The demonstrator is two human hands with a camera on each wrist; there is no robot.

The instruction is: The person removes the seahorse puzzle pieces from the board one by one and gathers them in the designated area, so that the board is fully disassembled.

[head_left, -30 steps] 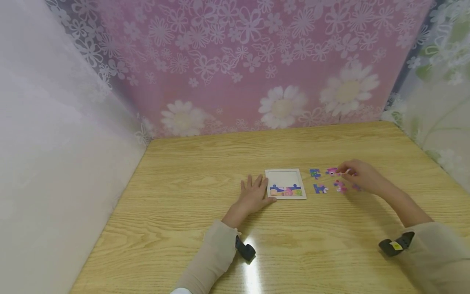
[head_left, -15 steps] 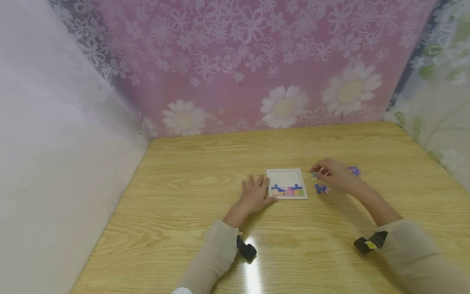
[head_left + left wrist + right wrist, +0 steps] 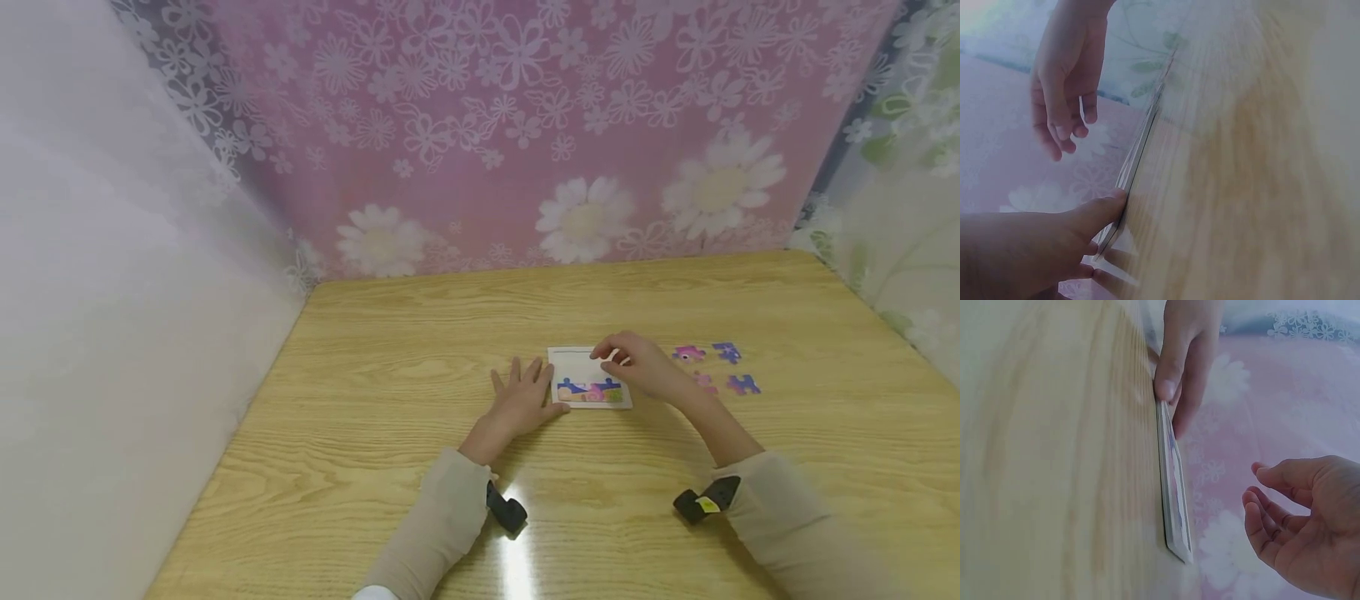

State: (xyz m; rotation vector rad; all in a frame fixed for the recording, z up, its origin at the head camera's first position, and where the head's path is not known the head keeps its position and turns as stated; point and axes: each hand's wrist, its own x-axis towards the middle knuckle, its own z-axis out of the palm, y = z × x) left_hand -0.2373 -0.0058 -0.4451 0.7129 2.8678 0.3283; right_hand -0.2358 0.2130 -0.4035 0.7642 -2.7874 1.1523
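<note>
Four loose pieces (image 3: 727,352) show (head view only) near the right hand (image 3: 647,367).

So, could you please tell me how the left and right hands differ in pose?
The left hand touches the puzzle frame at its edge, while the right hand hovers above it, not touching. The left hand's fingers spread fairly straight; the right hand's fingers bend inward. Both have a beige sleeve and black wrist camera.

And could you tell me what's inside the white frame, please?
A strip of puzzle pieces lies along the near side of the white frame, with white backing beyond. From above, the right hand hides its far right corner.
</note>
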